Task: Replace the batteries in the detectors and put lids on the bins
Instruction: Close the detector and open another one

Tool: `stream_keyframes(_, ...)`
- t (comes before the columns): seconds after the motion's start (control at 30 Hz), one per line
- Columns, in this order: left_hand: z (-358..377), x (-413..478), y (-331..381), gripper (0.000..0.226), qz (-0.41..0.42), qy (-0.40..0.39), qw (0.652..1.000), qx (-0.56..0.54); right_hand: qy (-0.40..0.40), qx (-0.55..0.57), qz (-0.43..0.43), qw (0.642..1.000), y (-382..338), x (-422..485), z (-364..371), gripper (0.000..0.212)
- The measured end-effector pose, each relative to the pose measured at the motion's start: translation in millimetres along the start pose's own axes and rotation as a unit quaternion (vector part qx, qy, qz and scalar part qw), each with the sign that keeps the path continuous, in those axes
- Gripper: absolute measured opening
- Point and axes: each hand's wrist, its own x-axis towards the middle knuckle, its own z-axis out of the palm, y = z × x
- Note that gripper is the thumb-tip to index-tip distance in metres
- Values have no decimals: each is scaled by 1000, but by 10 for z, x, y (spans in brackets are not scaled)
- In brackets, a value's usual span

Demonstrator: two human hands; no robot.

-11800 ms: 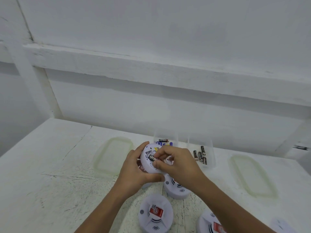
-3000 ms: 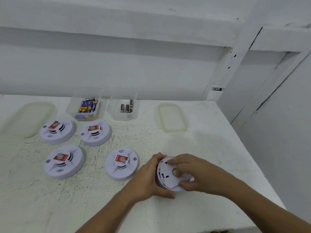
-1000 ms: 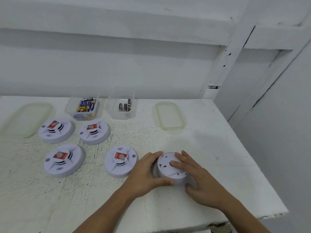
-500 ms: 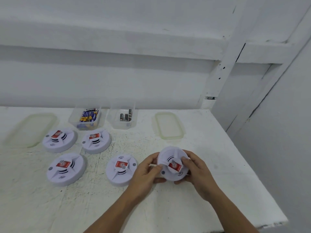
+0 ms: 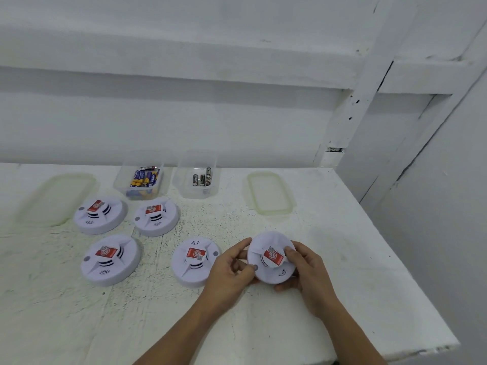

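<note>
White table (image 5: 342,259) w/ 4 detectors (image 5: 110,259), 2 battery bins (image 5: 123,164), 2 lids (image 5: 270,193) alongside.

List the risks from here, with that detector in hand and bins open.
The detector is held by its rim between left hand and right hand; a slip could drop it. The left bin and right bin stand open side by side, the left lid and right lid lying apart: a knock might spill or mix batteries.

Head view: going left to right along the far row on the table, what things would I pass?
Left lid → bin of blue-and-yellow batteries → bin of dark batteries → right lid.
</note>
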Motion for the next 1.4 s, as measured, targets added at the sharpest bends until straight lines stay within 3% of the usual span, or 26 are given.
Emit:
stream_keyframes(0.57, 4, -97, 0, 58, 46, 8, 998, 48, 20, -7, -20, 1000, 60, -28, 14, 22)
stream_keyframes(1.4, 21, -116, 6, 55, 39, 7, 998, 58, 27, -30, -32, 999, 77, -39, -2, 20)
